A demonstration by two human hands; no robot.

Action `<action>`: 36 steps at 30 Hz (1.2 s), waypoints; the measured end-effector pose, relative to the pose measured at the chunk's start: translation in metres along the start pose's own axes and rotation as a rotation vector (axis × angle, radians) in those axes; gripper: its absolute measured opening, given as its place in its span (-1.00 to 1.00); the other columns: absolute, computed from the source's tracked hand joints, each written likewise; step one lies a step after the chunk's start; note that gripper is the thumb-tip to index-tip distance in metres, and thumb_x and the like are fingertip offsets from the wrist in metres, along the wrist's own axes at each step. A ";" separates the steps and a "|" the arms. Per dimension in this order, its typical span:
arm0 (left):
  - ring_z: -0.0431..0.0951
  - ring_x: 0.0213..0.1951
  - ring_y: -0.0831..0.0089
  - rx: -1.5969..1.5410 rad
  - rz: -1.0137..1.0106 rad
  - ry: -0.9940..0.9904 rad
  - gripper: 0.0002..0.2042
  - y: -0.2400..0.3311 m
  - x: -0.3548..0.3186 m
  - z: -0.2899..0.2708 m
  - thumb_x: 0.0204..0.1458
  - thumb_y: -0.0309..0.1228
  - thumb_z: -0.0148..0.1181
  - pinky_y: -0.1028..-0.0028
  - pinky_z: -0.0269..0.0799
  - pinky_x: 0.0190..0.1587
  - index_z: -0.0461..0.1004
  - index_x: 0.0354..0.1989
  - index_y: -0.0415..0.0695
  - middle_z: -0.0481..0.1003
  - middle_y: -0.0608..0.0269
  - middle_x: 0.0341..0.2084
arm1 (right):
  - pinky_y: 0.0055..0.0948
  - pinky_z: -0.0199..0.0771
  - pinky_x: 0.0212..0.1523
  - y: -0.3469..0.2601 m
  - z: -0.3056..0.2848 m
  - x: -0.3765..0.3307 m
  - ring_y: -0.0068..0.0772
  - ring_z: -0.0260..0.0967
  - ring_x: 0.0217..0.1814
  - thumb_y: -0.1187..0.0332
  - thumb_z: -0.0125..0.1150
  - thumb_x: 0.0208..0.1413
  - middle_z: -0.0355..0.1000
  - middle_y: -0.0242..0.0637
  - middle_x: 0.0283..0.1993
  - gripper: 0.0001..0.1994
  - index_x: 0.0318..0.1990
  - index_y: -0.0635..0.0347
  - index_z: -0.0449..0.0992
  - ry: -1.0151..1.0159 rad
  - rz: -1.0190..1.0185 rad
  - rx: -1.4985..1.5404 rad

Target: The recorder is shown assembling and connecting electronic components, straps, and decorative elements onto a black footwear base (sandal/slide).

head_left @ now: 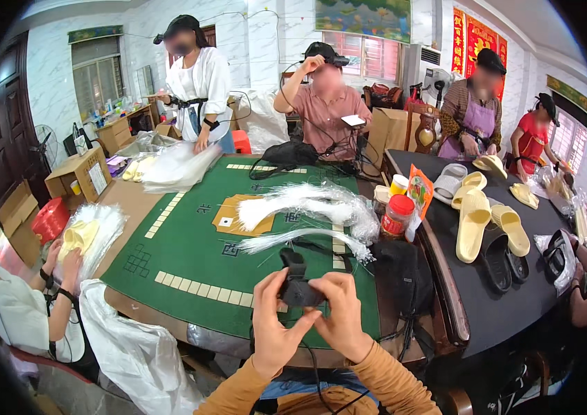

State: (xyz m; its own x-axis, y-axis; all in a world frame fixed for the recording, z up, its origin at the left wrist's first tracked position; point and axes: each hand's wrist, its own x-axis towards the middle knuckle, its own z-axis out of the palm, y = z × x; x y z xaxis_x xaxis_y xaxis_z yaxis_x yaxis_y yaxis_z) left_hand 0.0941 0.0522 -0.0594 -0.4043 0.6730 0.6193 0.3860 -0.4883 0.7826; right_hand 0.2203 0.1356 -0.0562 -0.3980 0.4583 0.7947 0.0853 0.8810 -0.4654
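My left hand [271, 321] and my right hand [340, 315] are raised over the near edge of the green mat [190, 252]. Between them, fingers and thumbs grip a small black device [299, 290] with a black strap loop standing up from it. A dark cable hangs below my hands toward my lap. Just beyond the device, a thin bundle of white plastic strands [307, 241] lies on the mat. A larger bundle of white strands [286, 207] is behind it, partly in clear plastic.
A red-lidded jar [397, 218], an orange packet [419, 194] and a black bag [404, 270] stand to the right. Yellow slippers [473, 225] and black ones lie on the dark table [439, 311]. Several co-workers surround the tables. A white sack [127, 346] sits at near left.
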 end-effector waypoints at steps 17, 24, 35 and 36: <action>0.50 0.08 0.48 -0.519 -0.354 -0.021 -0.45 -0.005 -0.008 -0.016 0.17 -0.58 0.24 0.43 0.44 0.19 0.24 0.35 -0.33 0.46 0.16 0.11 | -0.36 0.53 -0.29 -0.015 0.001 -0.028 -0.29 0.49 -0.27 0.46 0.54 -0.03 0.48 -0.20 -0.24 -0.51 0.08 0.23 0.48 -0.027 0.264 0.198; 0.52 0.07 0.48 -0.510 -0.346 -0.020 -0.46 -0.007 -0.011 -0.014 0.18 -0.60 0.23 0.44 0.46 0.17 0.24 0.34 -0.33 0.46 0.15 0.11 | -0.41 0.59 -0.25 -0.010 -0.002 -0.030 -0.37 0.53 -0.27 0.50 0.58 -0.06 0.48 -0.17 -0.18 -0.48 0.08 0.25 0.47 -0.048 0.248 0.167; 0.53 0.07 0.44 -0.484 -0.389 -0.104 -0.43 -0.009 -0.002 -0.018 0.19 -0.60 0.24 0.40 0.48 0.17 0.20 0.37 -0.35 0.45 0.08 0.13 | -0.44 0.53 -0.27 -0.012 0.001 -0.031 -0.43 0.47 -0.30 0.49 0.54 -0.02 0.47 -0.23 -0.26 -0.50 0.09 0.22 0.48 -0.031 0.347 0.236; 0.54 0.07 0.42 -0.473 -0.397 -0.114 -0.40 -0.012 -0.002 -0.020 0.18 -0.60 0.24 0.40 0.49 0.16 0.19 0.39 -0.34 0.44 0.06 0.15 | -0.44 0.51 -0.29 -0.011 -0.001 -0.030 -0.43 0.45 -0.31 0.50 0.53 -0.02 0.46 -0.23 -0.25 -0.51 0.10 0.22 0.49 -0.048 0.361 0.241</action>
State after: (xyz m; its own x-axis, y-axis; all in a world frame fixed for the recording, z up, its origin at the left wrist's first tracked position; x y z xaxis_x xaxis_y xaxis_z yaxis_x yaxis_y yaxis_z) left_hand 0.0741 0.0456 -0.0687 -0.3408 0.8958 0.2852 -0.1949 -0.3641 0.9107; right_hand 0.2318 0.1123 -0.0746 -0.4246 0.7211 0.5476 0.0133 0.6097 -0.7926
